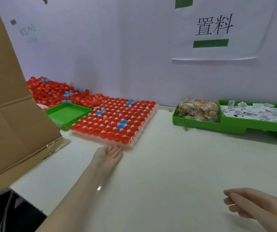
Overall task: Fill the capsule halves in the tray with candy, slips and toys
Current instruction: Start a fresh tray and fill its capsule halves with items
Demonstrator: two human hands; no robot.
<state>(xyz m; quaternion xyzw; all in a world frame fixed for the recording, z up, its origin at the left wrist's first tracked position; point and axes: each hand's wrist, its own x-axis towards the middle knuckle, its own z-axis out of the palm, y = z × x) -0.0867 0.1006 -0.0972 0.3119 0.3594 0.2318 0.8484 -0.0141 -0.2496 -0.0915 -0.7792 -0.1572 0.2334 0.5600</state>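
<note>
Capsule tray [135, 138] at 11 o'clock on the white bench [168, 164], left hand [108, 154] at its near edge.
Left fingers [116, 149] lie straight, touching the tray's rim, grasping nothing. Right hand [255, 206] hovers at 4 o'clock, fingers loosely curled and released. Red and blue capsule halves [114, 116] fill the tray. Candy [198, 111] and paper slips [256, 112] sit in green bins [234, 125] at 2 o'clock.

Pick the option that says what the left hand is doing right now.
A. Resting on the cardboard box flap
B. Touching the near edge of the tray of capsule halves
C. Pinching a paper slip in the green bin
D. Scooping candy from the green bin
B: the left hand reaches forward with straight fingers meeting the near edge of the tray of capsule halves, far from the green bin.
</note>
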